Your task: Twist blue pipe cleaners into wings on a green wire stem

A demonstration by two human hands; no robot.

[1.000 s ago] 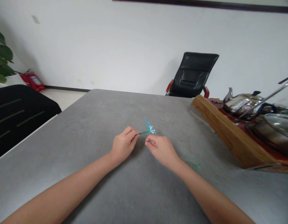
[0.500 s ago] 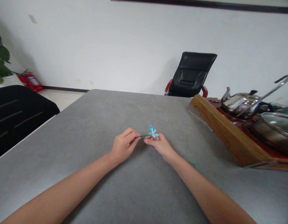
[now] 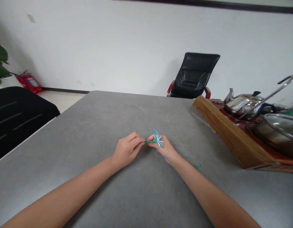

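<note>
Just over the grey tabletop (image 3: 65, 133), the left hand's (image 3: 126, 150) fingers (image 3: 139, 138) pinch the green stem of a small blue pipe-cleaner dragonfly (image 3: 157, 138). Its wings touch the right hand's (image 3: 165, 149) curled fingers (image 3: 149, 137), though any grip is too small to tell. Rightward, a wooden tea tray (image 3: 232, 133) carries a steel kettle (image 3: 243, 104) and a steel pot (image 3: 277, 134); a black office chair (image 3: 192, 76) stands beyond.

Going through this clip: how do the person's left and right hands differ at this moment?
The left hand pinches the green stem of the pipe-cleaner dragonfly, while the right hand has its fingers at the blue-and-white wings. The left hand curls tighter than the right hand. Both hands are bare and close together above the grey tabletop.
</note>
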